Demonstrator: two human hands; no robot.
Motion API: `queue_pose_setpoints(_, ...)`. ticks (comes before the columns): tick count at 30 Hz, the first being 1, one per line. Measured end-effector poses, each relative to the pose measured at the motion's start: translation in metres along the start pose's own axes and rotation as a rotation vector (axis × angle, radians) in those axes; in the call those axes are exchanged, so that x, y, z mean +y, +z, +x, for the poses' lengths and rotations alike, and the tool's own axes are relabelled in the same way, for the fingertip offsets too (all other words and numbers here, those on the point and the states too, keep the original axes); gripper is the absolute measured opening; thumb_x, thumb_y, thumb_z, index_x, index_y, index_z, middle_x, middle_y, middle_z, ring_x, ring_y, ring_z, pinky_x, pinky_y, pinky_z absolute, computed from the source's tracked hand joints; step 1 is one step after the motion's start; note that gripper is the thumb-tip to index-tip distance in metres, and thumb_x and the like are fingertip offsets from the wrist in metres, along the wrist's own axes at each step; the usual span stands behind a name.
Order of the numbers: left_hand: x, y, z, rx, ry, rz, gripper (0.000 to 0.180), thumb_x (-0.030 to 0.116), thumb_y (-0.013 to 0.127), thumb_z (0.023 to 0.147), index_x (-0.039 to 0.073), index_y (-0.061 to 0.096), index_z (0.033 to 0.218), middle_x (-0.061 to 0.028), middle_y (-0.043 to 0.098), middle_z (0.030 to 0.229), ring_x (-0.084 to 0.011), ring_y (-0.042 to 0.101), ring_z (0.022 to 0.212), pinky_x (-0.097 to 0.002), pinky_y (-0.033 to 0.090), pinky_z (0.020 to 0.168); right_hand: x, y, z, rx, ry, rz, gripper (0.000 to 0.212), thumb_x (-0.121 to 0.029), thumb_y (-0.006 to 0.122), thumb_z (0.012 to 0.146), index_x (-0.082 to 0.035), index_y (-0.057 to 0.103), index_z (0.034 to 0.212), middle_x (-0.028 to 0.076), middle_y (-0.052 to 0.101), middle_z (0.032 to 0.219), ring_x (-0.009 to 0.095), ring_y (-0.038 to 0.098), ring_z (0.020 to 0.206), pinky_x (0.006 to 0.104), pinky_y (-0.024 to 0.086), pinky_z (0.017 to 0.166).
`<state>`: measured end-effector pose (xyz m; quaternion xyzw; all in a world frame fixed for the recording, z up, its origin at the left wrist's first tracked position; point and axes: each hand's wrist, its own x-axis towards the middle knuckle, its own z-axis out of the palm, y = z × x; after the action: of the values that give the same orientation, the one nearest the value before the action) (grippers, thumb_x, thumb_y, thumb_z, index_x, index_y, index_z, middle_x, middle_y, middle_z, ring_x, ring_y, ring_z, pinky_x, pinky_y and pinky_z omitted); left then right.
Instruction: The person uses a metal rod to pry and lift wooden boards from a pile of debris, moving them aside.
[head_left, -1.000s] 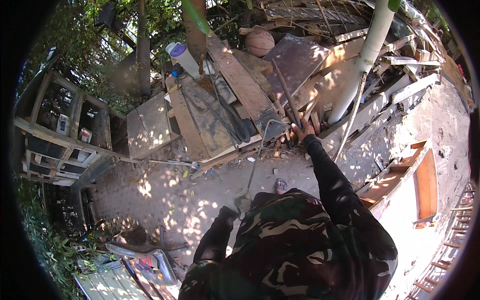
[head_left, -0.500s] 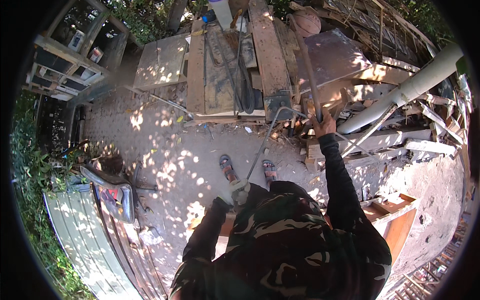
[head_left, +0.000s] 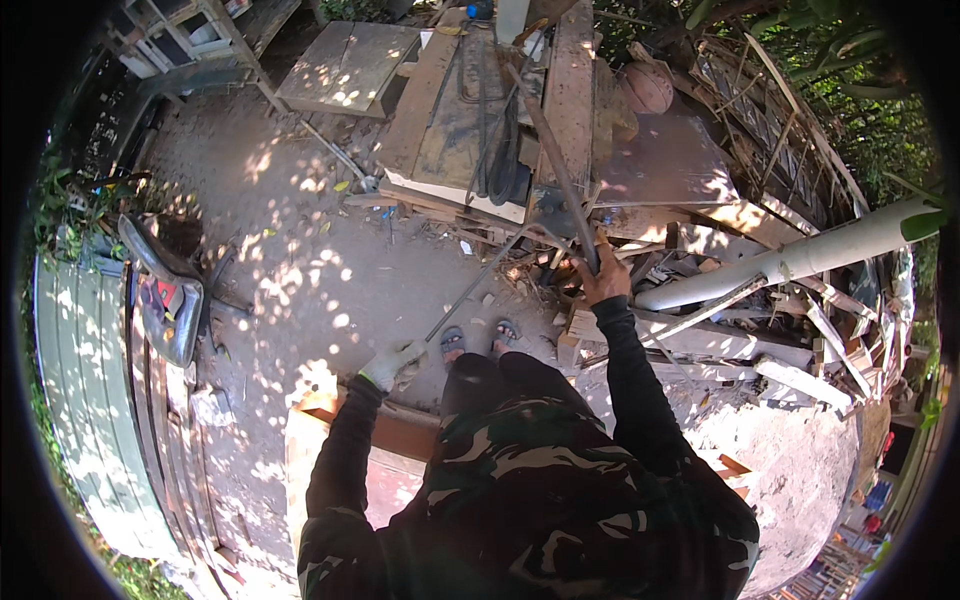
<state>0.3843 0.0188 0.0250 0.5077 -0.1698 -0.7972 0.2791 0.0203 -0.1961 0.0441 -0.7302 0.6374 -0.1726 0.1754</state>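
Observation:
My left hand (head_left: 393, 366), in a pale glove, is closed round the lower end of a thin bent metal rod (head_left: 475, 288). The rod slants up and right, then bends near the dark metal block (head_left: 555, 212) on the bench, toward my right hand. My bare right hand (head_left: 605, 275) grips the near end of a long brownish pole (head_left: 555, 150). Its far part lies over the wooden workbench (head_left: 432, 130). Whether my right fingers also touch the rod cannot be made out.
Scrap timber (head_left: 735, 335) and a thick pale pipe (head_left: 790, 255) lie at the right. A deflated-looking ball (head_left: 647, 88) sits behind a dark board (head_left: 665, 160). An upturned chair seat (head_left: 165, 290) and green corrugated sheet (head_left: 85, 400) are at left. A wooden piece (head_left: 405, 430) is beside my legs.
My left hand has moved left, away from my body, with the rod. My right hand has shifted slightly, and the pole now leans further left over the bench. The whole view has turned.

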Motion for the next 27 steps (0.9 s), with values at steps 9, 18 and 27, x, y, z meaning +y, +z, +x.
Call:
queue_pose_setpoints(9, -0.031, 0.123, 0.053, 0.008, 0.129, -0.313, 0.035, 0.043, 0.053, 0.097, 0.011, 0.055, 0.084, 0.0067, 0.035, 0.051, -0.0048, 0.032, 0.039, -0.0238, 0.026, 0.037, 0.059, -0.030, 0.113, -0.025, -0.154, -0.151, 0.051, -0.041, 0.080, 0.071, -0.012, 0.060, 0.107, 0.017, 0.067, 0.093, 0.037, 0.065, 0.087, 0.0471, 0.052, 0.072)
queue_pose_setpoints(18, -0.077, 0.207, 0.102, 0.047, 0.186, -0.528, 0.038, 0.042, 0.051, 0.098, 0.005, 0.053, 0.088, -0.0003, 0.042, 0.052, -0.0111, 0.041, 0.037, -0.0289, 0.037, 0.035, 0.131, 0.029, 0.185, -0.169, -0.142, -0.080, 0.077, -0.058, 0.082, 0.060, -0.007, 0.063, 0.115, 0.021, 0.067, 0.101, 0.038, 0.064, 0.098, 0.0460, 0.051, 0.086)
queue_pose_setpoints(27, -0.071, 0.191, 0.074, 0.090, 0.155, -0.511, 0.037, 0.046, 0.055, 0.095, 0.009, 0.057, 0.089, 0.0052, 0.044, 0.058, -0.0065, 0.039, 0.042, -0.0245, 0.030, 0.038, 0.084, 0.002, 0.158, -0.298, -0.138, -0.221, 0.074, -0.056, 0.079, 0.064, -0.007, 0.061, 0.117, 0.022, 0.063, 0.115, 0.038, 0.062, 0.105, 0.0466, 0.050, 0.089)
